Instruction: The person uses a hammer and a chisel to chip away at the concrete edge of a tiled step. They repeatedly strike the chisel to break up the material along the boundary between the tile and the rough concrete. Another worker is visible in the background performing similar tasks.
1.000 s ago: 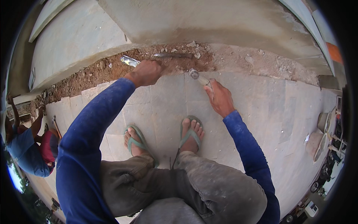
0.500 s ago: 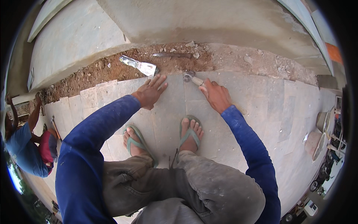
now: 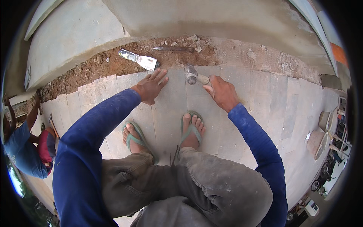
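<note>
My left hand (image 3: 150,87) lies flat with fingers spread on a grey paving tile (image 3: 168,102), close to the tile edge along the dirt strip. My right hand (image 3: 223,93) is wrapped round the handle of a short hammer (image 3: 191,75). Its dusty metal head is over the tile by the border, to the right of my left hand. Just beyond my left fingertips, a putty knife (image 3: 145,62) with a pale handle rests on the dirt. Farther off lies a dark metal chisel (image 3: 174,48).
A strip of reddish dirt (image 3: 87,69) with loose stones runs between the tiles and a concrete step (image 3: 211,19). At the left, a co-worker in a blue shirt (image 3: 22,151) crouches beside a long-handled tool (image 3: 55,126). Buckets (image 3: 314,143) stand at the right.
The hammer head has lifted and tipped toward me, showing its face, and my right hand has shifted slightly right. My left hand stays flat on the tile.
</note>
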{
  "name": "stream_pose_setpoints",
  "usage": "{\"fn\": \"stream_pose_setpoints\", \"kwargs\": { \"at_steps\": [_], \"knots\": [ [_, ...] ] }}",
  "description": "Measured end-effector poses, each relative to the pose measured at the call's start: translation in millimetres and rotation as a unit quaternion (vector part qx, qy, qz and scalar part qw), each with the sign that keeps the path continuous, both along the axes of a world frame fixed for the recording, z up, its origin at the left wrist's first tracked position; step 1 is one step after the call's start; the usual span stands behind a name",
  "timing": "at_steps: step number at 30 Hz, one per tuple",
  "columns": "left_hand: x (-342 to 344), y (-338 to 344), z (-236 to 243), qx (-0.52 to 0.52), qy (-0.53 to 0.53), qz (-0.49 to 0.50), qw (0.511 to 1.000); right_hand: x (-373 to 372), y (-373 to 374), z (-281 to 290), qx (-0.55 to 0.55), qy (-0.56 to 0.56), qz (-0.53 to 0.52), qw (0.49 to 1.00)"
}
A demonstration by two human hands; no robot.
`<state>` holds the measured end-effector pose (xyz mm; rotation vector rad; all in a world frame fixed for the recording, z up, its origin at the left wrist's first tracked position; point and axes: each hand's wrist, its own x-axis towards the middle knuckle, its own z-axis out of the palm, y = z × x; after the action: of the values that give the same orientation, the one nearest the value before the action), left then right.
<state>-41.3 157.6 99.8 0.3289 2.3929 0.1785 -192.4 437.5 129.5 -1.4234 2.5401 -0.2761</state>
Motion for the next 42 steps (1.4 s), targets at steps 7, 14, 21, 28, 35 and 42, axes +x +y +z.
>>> {"fn": "stream_pose_setpoints", "kwargs": {
  "at_steps": [7,14,21,28,35,42],
  "knots": [
    [-5,-5,0,-0.004,0.000,-0.002,1.000,-2,-1,-1,-0.016,-0.004,-0.004,1.000],
    [3,-1,3,-0.002,-0.023,-0.006,1.000,-10,-8,0,0.034,0.009,-0.004,0.999],
    [-9,-1,3,-0.001,-0.004,-0.015,1.000,-16,2,-10,0.039,0.018,-0.019,0.999],
    [-7,0,1,0.009,-0.013,-0.019,1.000,-2,3,-9,0.025,-0.018,-0.044,0.999],
    [-8,-6,0,0.031,-0.012,-0.011,0.999,8,26,-10,-0.030,0.015,-0.105,0.994],
    [-11,-7,0,0.018,-0.020,-0.021,0.999,7,32,-12,-0.024,-0.049,-0.151,0.987]
  ]
}}
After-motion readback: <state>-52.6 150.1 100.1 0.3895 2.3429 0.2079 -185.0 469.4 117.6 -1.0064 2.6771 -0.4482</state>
